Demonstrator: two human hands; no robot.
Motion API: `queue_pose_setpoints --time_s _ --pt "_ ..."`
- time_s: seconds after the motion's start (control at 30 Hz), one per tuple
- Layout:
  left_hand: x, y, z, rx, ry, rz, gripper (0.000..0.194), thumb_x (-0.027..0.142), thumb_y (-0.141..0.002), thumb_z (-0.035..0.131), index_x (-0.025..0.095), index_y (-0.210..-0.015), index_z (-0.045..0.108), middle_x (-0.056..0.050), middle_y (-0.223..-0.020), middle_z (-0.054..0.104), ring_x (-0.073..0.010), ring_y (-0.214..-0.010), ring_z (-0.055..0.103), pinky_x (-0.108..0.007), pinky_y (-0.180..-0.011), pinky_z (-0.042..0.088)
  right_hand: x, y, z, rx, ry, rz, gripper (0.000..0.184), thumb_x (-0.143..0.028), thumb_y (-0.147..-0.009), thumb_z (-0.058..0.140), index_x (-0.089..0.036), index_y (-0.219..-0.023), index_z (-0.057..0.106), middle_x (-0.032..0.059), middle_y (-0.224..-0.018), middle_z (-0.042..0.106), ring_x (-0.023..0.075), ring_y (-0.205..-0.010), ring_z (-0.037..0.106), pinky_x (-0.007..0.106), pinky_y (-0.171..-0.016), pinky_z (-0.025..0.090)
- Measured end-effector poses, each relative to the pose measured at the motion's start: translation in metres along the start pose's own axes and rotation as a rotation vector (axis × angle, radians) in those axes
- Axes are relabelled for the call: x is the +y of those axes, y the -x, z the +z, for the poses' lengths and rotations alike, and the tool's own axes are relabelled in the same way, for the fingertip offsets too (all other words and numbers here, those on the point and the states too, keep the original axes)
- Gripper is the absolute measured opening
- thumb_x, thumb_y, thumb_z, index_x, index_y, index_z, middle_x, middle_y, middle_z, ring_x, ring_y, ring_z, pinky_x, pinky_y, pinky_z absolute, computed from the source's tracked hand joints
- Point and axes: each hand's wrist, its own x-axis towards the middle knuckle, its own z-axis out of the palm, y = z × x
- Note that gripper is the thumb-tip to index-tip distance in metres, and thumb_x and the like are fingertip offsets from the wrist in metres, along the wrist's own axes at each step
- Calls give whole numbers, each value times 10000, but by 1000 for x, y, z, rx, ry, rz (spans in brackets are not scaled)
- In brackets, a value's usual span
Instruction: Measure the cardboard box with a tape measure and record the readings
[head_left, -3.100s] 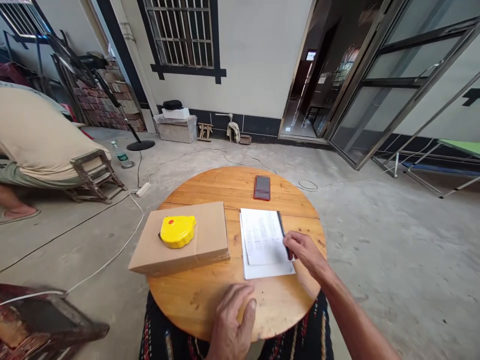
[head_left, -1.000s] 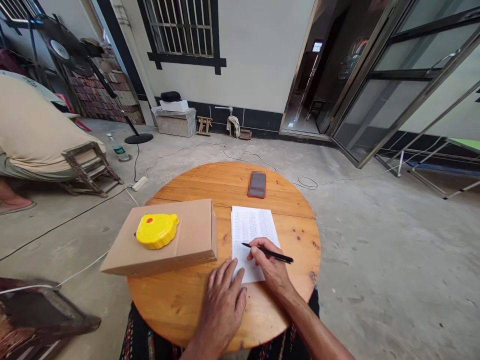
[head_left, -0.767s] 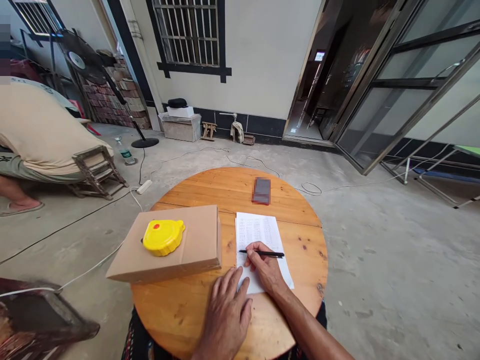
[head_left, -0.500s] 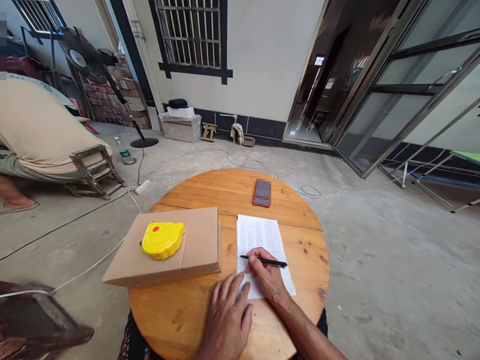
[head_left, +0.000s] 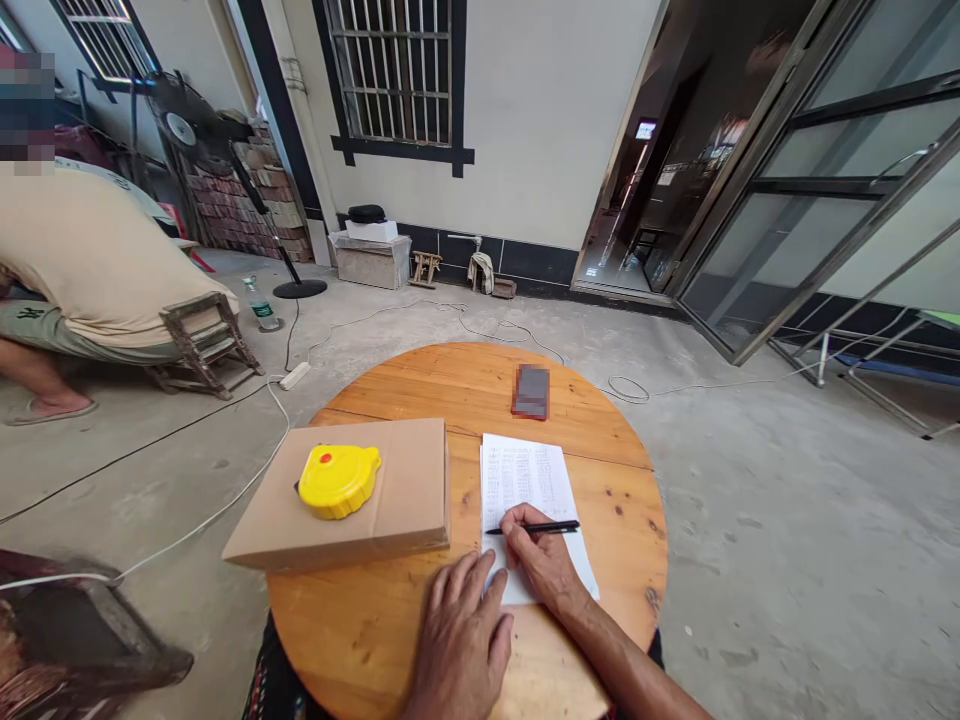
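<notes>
My right hand [head_left: 546, 560] pinches a black pen [head_left: 551, 527] above white paper [head_left: 525, 470] covered with rows of handwriting. The pen's tip points left, at the paper's left side. My left hand [head_left: 466, 635] lies flat with its fingers stretched, its fingertips at the paper's lower left edge. Left of the paper rests a closed brown cardboard box [head_left: 412, 470]. On top of the box sits a yellow tape measure [head_left: 339, 482] with a red button. Beyond the paper lies a dark, blurred rectangular thing [head_left: 531, 391] with a reddish edge.
Everything stands on a round wooden table [head_left: 607, 480]. At the left a person [head_left: 112, 260] sits bent over on a small wooden chair [head_left: 206, 345], near a water bottle [head_left: 261, 305] and a standing fan [head_left: 199, 130]. Cables and a power strip [head_left: 295, 376] cross the concrete floor.
The view has shifted slightly, so the scene sits a little further right. My right hand and the pen tip are slightly lower on the paper. My left hand stays flat.
</notes>
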Motion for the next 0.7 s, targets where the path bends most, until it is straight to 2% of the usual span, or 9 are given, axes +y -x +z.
queue_pose_setpoints --time_s 0.33,0.53,0.7 --pt "-1 2 0 -35 7 -13 359 187 -834 553 256 -1179 628 -15 -1274 642 -257 -1164 521 -450 -986 405 0 3 1 17 -22 -17 228 -419 -842 618 -195 -808 591 -36 -649 520 96 -501 439 239 -510 345" --pt "0 1 -2 -39 4 -17 328 186 -840 550 246 -1149 643 -25 -1267 646 -257 -1163 526 -452 -990 414 -11 3 -3 27 -7 52 224 -417 -824 627 -198 -794 591 -40 -538 551 114 -471 453 247 -511 354" --pt "1 2 -3 -68 8 -30 327 182 -848 557 250 -1156 643 -28 -1286 637 -265 -1176 527 -468 -998 418 -13 12 -8 40 -2 68 226 -413 -817 635 -196 -773 592 -34 -548 562 126 -489 485 266 -550 378"
